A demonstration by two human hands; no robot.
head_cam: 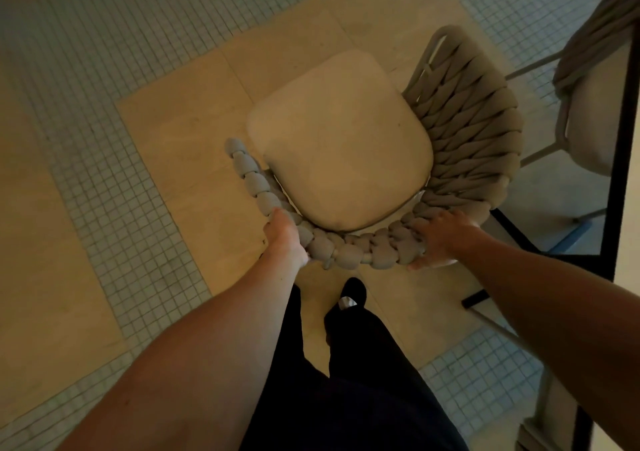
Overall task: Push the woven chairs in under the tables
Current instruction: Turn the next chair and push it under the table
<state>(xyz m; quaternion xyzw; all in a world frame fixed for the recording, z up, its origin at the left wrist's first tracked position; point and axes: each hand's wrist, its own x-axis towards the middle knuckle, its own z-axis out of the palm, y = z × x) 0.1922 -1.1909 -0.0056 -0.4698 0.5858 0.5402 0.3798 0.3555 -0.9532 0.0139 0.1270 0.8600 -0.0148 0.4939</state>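
1. Midway through the job, both hands close on a woven chair (346, 160): the left hand (285, 239) and right hand (438, 237) each wrap its curved back rail.
2. Out on the tiled floor (104, 139), the chair stands clear of the dark table frame (620, 139) beside it, not yet tucked under.
3. Beyond that frame, a second chair (585, 104) sits partly beneath glass.
4. Chunky grey braided rope rings a smooth, rounded beige cushion (341, 139).
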